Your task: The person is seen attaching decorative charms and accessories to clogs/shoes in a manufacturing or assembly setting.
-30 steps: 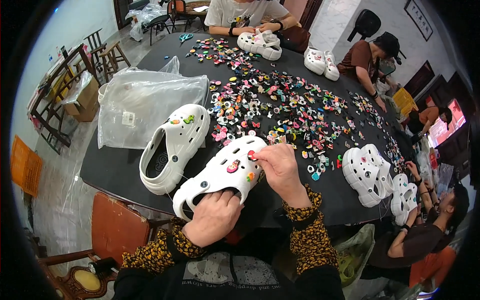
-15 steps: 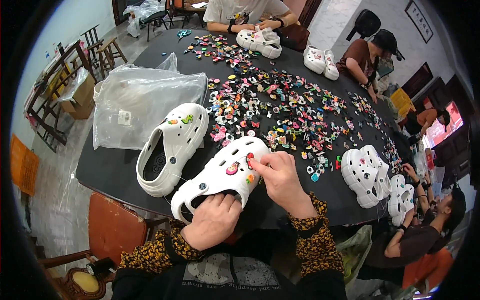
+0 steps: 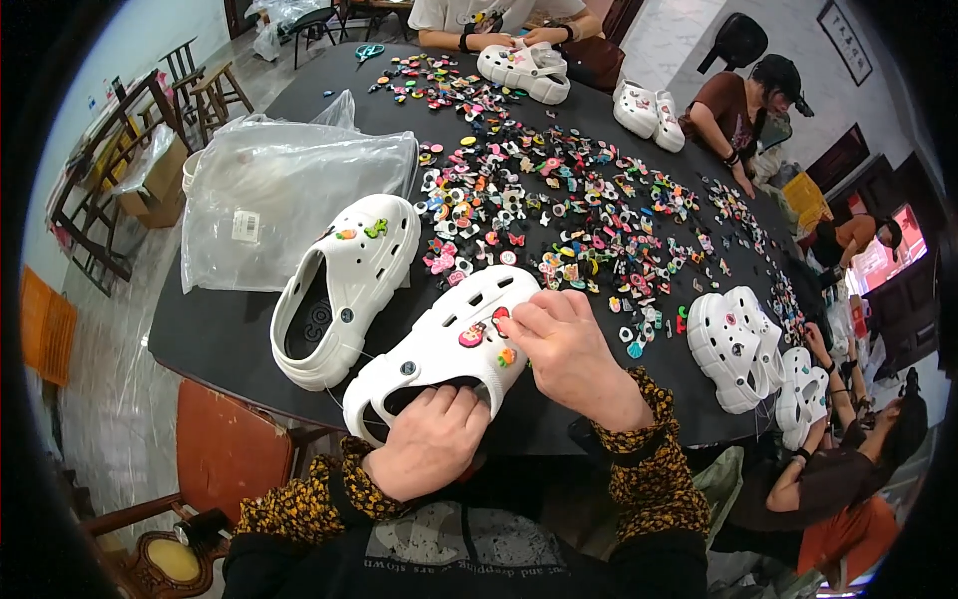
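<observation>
Close in front of me, a white foam clog (image 3: pixel 434 334) lies tilted with its toe away from me. My left hand (image 3: pixel 429 447) reaches into its foot opening and grips it; the fingertips are hidden inside. On the upper, my right hand (image 3: pixel 579 364) pinches a red shoe charm (image 3: pixel 500 317) at one of the holes. A pink-and-red charm (image 3: pixel 471 334) and an orange carrot-like charm (image 3: pixel 507 356) sit beside it. To the left rests the other white clog (image 3: pixel 384 275), with a green charm (image 3: pixel 376 229) and an orange one on it, touching neither hand.
Many loose colourful charms (image 3: pixel 569 210) cover the middle of the black table (image 3: pixel 215 334). A clear plastic bag (image 3: pixel 299 190) lies at left. Decorated clogs (image 3: pixel 733 349) stand at right, others farther back. Several people work around the table; a red-backed chair (image 3: pixel 235 439) stands at lower left.
The view has shifted slightly. My right hand has turned a little at the red charm, its wrist lying farther right. The left hand keeps its place in the clog.
</observation>
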The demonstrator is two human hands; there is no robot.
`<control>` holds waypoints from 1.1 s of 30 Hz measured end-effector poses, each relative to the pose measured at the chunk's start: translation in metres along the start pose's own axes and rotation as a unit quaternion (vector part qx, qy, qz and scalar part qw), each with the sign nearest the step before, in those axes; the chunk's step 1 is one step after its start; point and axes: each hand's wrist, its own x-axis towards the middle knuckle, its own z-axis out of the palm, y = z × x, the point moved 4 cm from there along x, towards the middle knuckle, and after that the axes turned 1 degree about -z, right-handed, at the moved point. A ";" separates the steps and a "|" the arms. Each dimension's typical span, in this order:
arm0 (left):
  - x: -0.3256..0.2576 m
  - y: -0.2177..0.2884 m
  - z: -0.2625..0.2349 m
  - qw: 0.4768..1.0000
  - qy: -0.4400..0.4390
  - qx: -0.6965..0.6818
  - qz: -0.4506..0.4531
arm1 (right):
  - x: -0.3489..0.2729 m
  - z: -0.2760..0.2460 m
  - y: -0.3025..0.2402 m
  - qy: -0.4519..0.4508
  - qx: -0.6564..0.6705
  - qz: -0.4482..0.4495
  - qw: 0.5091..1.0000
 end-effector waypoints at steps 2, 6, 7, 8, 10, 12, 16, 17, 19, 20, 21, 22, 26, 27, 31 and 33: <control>0.000 0.000 -0.001 1.000 -0.003 0.000 0.003 | 0.001 0.003 -0.003 -0.003 -0.011 -0.007 1.000; -0.001 0.000 0.000 1.000 -0.005 0.004 0.017 | 0.004 0.008 -0.005 -0.030 -0.043 -0.023 0.998; -0.001 -0.001 0.001 1.000 -0.005 0.005 0.014 | 0.004 0.008 -0.004 -0.030 -0.045 -0.022 0.998; 0.000 -0.002 0.002 1.000 -0.005 0.006 0.011 | 0.003 0.009 -0.003 -0.031 -0.031 -0.013 0.999; 0.001 -0.002 0.001 1.000 0.001 -0.005 0.001 | 0.003 0.011 -0.001 -0.030 -0.021 0.000 0.999; 0.003 -0.006 -0.003 0.999 0.007 -0.027 -0.028 | 0.005 0.013 -0.001 -0.014 -0.013 0.014 1.000; 0.005 -0.015 -0.009 0.994 0.031 -0.061 -0.086 | 0.008 0.019 0.001 0.017 -0.001 0.042 0.999; 0.005 -0.019 -0.010 0.993 0.028 -0.066 -0.095 | 0.007 0.021 0.008 0.020 -0.006 0.047 0.999; 0.005 -0.026 -0.006 0.990 0.030 -0.085 -0.109 | 0.006 0.029 0.027 0.060 0.106 0.050 0.991; 0.005 -0.028 -0.007 0.988 0.032 -0.092 -0.119 | 0.004 0.027 0.042 0.075 0.169 0.070 0.980; 0.005 -0.029 -0.007 0.986 0.033 -0.099 -0.130 | 0.004 0.027 0.062 0.151 0.192 0.082 0.966; 0.005 -0.031 -0.010 0.983 0.035 -0.111 -0.143 | 0.004 0.026 0.080 0.180 0.202 0.109 0.956; 0.005 -0.039 -0.007 0.982 0.046 -0.116 -0.139 | -0.025 0.028 0.133 0.205 0.247 0.325 0.890; 0.006 -0.039 -0.009 0.983 0.046 -0.116 -0.138 | -0.030 0.032 0.139 0.180 0.243 0.363 0.882; 0.008 -0.040 -0.019 0.982 -0.005 -0.113 -0.149 | -0.038 0.051 0.139 0.138 0.224 0.362 0.894; 0.007 -0.039 -0.028 0.984 -0.026 -0.103 -0.146 | -0.040 0.059 0.139 0.112 0.220 0.358 0.900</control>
